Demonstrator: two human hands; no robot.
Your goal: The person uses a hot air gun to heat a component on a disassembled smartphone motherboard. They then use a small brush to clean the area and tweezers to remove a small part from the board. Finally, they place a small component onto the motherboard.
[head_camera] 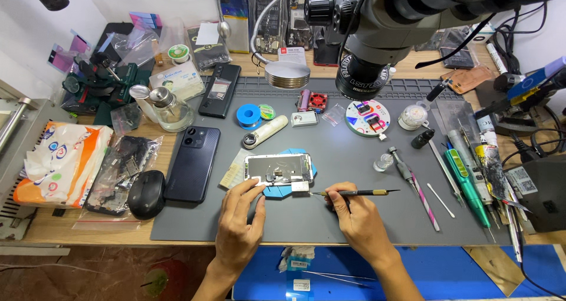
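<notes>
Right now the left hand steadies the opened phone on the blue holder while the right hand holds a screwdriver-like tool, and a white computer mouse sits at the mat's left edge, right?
Not quite: the head view shows the computer mouse is black, not white. The rest stands.

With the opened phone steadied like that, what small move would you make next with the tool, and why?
Probably ease the thin black-and-gold hand tool leftward. Its tip sits just right of the small silver metal piece at the lower right corner of the opened phone on its blue holder. The right hand pinches the tool like a pen, and the left hand fingertips brace the phone's lower edge.
</notes>
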